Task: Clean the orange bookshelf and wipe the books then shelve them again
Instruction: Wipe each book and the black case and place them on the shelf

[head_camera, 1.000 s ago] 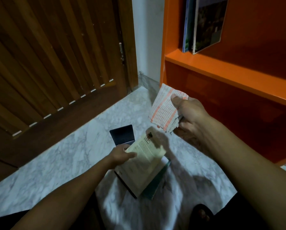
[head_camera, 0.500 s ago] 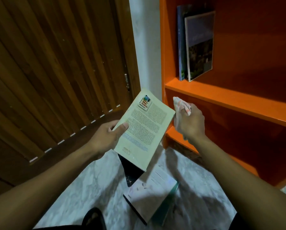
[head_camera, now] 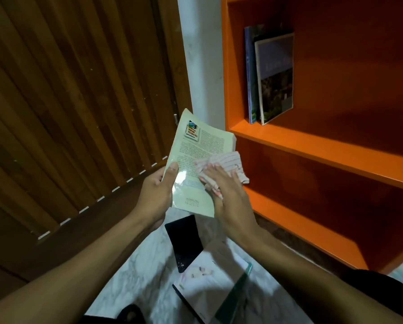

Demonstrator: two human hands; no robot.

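My left hand (head_camera: 159,190) grips a pale green paperback (head_camera: 197,155) by its left edge, back cover up and tilted, in front of the orange bookshelf (head_camera: 312,146). My right hand (head_camera: 226,190) lies flat with straight fingers on a striped pink-and-white cloth (head_camera: 221,164), pressing it onto the cover's right side. Two books (head_camera: 274,76) stand leaning against the left wall of the upper shelf. On the marble floor below lie a black book (head_camera: 185,242) and a white-covered book (head_camera: 209,286) stacked on a teal one.
A brown slatted wooden door (head_camera: 78,101) fills the left. A strip of white wall (head_camera: 200,66) separates it from the shelf. The lower shelf compartment (head_camera: 324,206) holds nothing visible. A dark sandal (head_camera: 130,312) shows at the bottom edge.
The left hand lifted the green paperback off the floor pile up to chest height. The right hand brought the cloth from beside the shelf onto the cover and flattened on it.
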